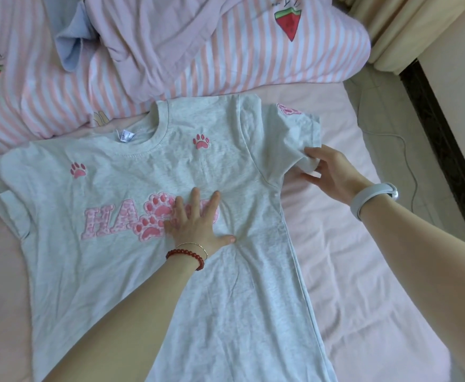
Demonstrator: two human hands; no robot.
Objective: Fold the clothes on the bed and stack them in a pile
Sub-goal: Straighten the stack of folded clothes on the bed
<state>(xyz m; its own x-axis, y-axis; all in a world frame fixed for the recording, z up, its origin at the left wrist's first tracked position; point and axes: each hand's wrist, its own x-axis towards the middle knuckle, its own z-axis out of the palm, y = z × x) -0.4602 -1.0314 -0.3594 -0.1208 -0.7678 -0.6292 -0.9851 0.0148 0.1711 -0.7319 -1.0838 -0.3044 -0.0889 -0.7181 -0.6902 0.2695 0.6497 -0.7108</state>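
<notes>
A: Nearest, left hand (195, 226) flat, fingers straight, pressing down on the chest print of the grey T-shirt (148, 244), spread face up across the pink bed sheet (363, 244)

B: Beyond that, right hand (328, 172) pinching the hem of the right sleeve (294, 128). Best to keep the palm planted as an anchor, then bring the sleeve inward in one flat pass

A: Farther still, striped duvet (226, 64), pink and blue clothes (132, 31) heaped on it, not yet folded
</notes>
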